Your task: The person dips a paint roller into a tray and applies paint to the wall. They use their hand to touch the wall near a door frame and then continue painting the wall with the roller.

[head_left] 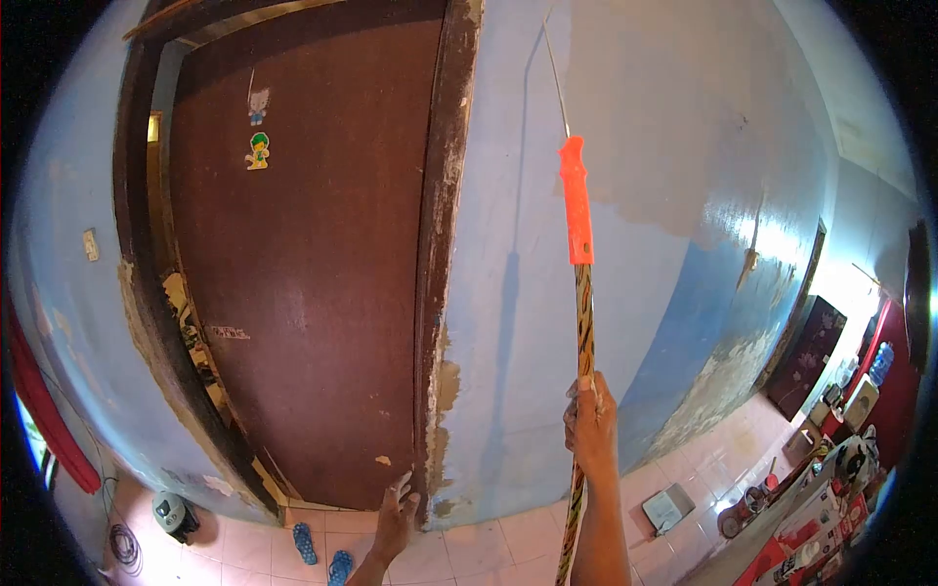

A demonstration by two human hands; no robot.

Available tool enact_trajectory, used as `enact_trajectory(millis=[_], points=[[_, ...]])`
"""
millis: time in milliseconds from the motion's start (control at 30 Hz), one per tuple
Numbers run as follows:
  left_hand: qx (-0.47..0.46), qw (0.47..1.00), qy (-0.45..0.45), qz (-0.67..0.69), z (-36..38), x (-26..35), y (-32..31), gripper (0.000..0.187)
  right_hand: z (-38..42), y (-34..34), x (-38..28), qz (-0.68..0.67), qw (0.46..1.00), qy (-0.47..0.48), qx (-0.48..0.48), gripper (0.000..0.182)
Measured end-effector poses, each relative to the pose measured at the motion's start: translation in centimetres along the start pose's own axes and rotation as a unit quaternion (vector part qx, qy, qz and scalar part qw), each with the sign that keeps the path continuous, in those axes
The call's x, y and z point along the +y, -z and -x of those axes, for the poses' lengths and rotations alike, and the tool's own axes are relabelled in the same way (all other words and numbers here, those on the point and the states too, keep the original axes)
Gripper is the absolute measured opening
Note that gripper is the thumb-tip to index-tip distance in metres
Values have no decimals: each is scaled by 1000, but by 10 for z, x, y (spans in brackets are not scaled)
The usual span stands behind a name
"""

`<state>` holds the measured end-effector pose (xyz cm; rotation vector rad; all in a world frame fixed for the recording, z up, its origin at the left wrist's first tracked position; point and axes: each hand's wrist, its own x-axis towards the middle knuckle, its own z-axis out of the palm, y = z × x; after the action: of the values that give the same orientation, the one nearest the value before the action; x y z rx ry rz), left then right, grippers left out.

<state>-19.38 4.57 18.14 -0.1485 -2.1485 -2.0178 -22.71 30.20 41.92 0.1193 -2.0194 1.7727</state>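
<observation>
My right hand [593, 427] is wrapped round a long patterned pole [584, 322]. An orange handle [576, 200] is fixed at the pole's upper end, and a thin metal rod rises from it along the blue wall [528, 332]. Greyish paint covers the wall's upper part. Low in front of the brown door [313, 254], my left hand [395, 518] is raised with its fingers apart and holds nothing. Whatever is at the rod's far end lies outside the top of the view.
Blue slippers [305, 544] lie on the tiled floor by the door. A grey tray [668, 509] stands on the floor at the right, near a cluttered table [796, 527]. A rounded grey device [176, 516] and a coiled cable [125, 547] are at the lower left.
</observation>
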Motion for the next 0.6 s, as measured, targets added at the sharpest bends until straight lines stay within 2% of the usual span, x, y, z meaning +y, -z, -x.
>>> enact_trajectory(millis=[33, 167, 267, 433, 500, 600], points=[[5, 1000, 25, -11, 2, -2, 4, 61, 2, -1, 0, 2, 1000, 0, 1, 36], [7, 1000, 10, -7, 12, -35, 14, 60, 6, 0, -2, 5, 1000, 0, 2, 38], [29, 999, 19, 20, 17, -33, 13, 58, 7, 3, 4, 16, 1000, 11, 5, 38], [19, 998, 16, -61, 21, -46, 15, 54, 6, 7, 0, 8, 1000, -7, 11, 38], [22, 999, 14, -40, 22, -50, 15, 56, 3, 8, 1, 39, 997, 51, 46, 42], [26, 999, 15, -27, 23, -53, 16, 58, 3, 15, 12, 44, 997, 53, 41, 42]])
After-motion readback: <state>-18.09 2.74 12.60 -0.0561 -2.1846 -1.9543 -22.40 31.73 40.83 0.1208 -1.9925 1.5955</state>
